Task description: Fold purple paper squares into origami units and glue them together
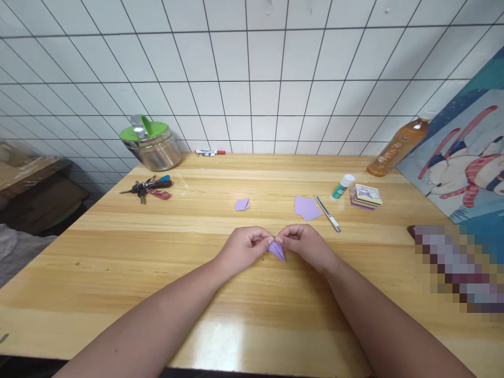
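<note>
A small folded piece of purple paper (277, 251) is pinched between both hands, its pointed end aimed toward me. My left hand (248, 245) grips its upper left edge between thumb and fingertips. On the upper right edge, the thumb and fingers of my right hand (305, 242) are closed as well. Beyond my left hand lies another folded purple piece (242, 204). Several flat purple sheets (307, 208) rest beyond my right hand, with a utility knife (327, 214) slanting beside them.
A glue stick (342, 187) stands next to a stack of coloured paper (366, 196). An orange drink bottle (399, 147) and a painted picture (468, 142) are at the right. Keys (147, 186), a green-lidded metal pot (151, 144) and markers (210, 152) sit along the left and back.
</note>
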